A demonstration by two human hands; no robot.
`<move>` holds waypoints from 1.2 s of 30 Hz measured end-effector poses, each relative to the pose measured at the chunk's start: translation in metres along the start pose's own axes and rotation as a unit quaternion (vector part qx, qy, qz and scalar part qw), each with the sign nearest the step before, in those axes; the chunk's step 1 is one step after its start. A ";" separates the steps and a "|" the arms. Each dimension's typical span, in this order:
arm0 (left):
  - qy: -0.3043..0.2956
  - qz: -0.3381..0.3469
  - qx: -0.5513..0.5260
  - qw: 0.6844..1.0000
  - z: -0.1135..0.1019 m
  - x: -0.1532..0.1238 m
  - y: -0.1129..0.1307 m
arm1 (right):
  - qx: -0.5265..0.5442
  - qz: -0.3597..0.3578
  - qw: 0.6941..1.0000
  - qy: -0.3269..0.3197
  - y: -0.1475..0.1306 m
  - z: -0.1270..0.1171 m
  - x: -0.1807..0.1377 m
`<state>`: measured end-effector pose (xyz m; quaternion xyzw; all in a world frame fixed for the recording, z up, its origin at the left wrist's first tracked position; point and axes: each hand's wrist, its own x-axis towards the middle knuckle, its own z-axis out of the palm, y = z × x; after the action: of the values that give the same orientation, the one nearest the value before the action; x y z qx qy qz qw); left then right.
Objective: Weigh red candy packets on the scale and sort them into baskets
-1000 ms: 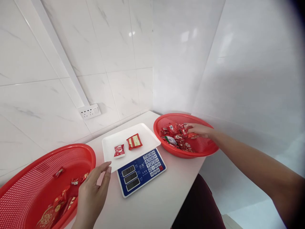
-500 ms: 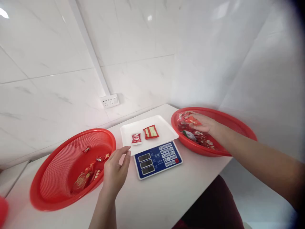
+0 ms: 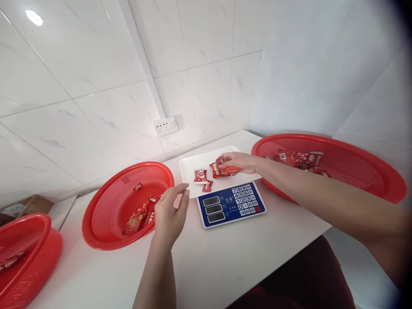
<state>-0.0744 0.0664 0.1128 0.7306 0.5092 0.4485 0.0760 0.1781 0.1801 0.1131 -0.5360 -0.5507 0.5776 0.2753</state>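
Observation:
My right hand (image 3: 236,162) is over the white tray (image 3: 222,185) of the scale, its fingers closed on red candy packets (image 3: 231,170). Under those fingertips lies a red packet with a pale yellow-green face (image 3: 215,169), partly covered. Left of it on the tray are a red-and-white packet (image 3: 200,176) and a smaller red candy (image 3: 207,186). My left hand (image 3: 170,210) hovers by the tray's left edge, thumb and fingers apart with nothing between them. Below the tray sits the scale's blue keypad panel (image 3: 231,204), its displays lit with digits.
A red basket (image 3: 93,219) with several packets stands left of the scale. Another red basket (image 3: 363,167) with many red packets is at the right, and a third (image 3: 48,253) at the far left. A cardboard box (image 3: 35,205) and a wall socket (image 3: 165,125) are behind.
My right hand has come from the right basket to the tray, carrying red packets. A small red candy now lies by the red-and-white packet. The view has turned left.

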 end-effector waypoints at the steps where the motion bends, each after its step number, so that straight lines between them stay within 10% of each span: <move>1: 0.001 0.002 0.001 1.000 0.000 0.000 0.000 | 0.005 -0.003 1.000 0.007 0.000 0.000 0.001; 36: 0.021 0.035 -0.010 0.999 0.002 -0.001 -0.003 | -0.088 -0.092 0.975 0.184 0.001 0.008 0.006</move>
<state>-0.0750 0.0676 0.1089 0.7376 0.4804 0.4713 0.0563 0.1695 0.1825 0.1088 -0.6023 -0.5859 0.3907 0.3759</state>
